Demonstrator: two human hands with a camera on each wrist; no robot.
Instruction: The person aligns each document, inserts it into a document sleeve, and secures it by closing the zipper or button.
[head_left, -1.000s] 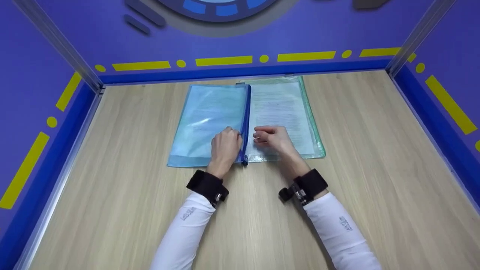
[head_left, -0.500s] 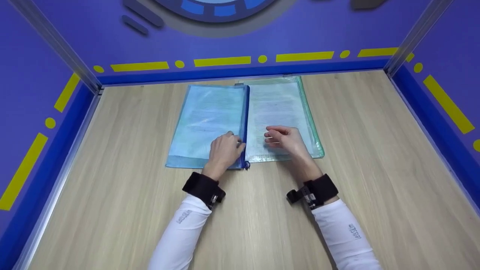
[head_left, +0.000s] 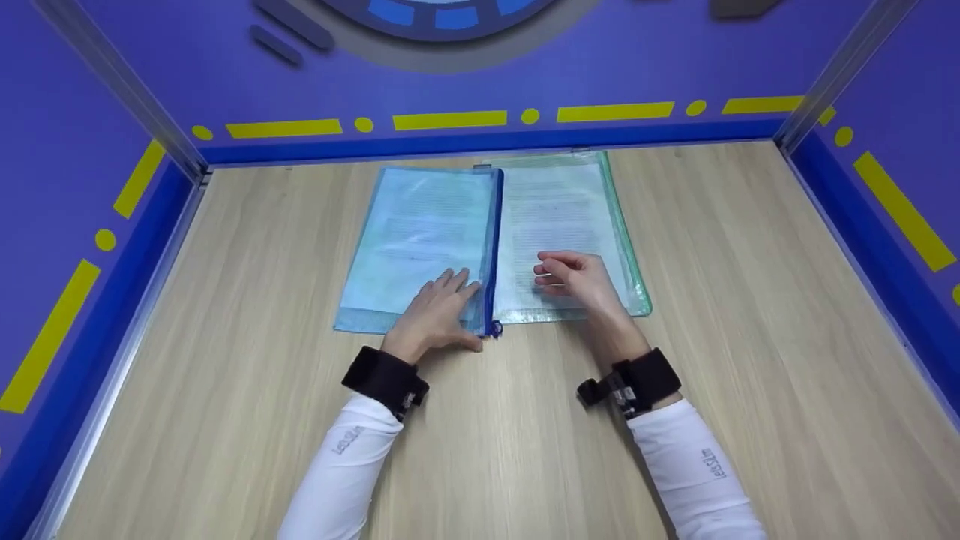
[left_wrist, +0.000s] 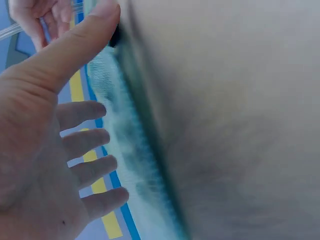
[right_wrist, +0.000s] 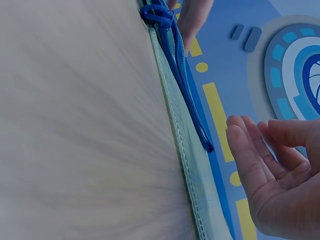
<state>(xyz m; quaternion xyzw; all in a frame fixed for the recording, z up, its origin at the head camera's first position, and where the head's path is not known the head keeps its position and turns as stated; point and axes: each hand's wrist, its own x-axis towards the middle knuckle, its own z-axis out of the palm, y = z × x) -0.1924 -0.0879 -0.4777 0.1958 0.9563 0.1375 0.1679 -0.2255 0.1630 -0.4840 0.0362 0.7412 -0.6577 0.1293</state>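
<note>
A blue zip folder (head_left: 427, 221) lies on the wooden table, overlapping the left side of a green zip folder (head_left: 559, 214). Printed pages show through both. My left hand (head_left: 435, 311) is spread over the blue folder's lower right part, its thumb out past the bottom edge. At that corner a knotted blue cord (right_wrist: 162, 20) hangs from the dark blue zip (head_left: 495, 240). Over the green folder, my right hand (head_left: 583, 281) hovers with loosely bent fingers and nothing between them. In the right wrist view its fingers (right_wrist: 245, 155) stand apart from the folder.
Bare wooden table (head_left: 225, 360) spreads around the folders. A purple-blue back wall (head_left: 637, 67) with yellow markings rises just behind them. Similar panels enclose the left and right sides, joined by metal corner posts (head_left: 112, 82).
My left hand has let go of the blue folder's zip edge, spread its fingers and shifted left and nearer. The right hand has drawn away to the right. The zip edge now lies flatter.
</note>
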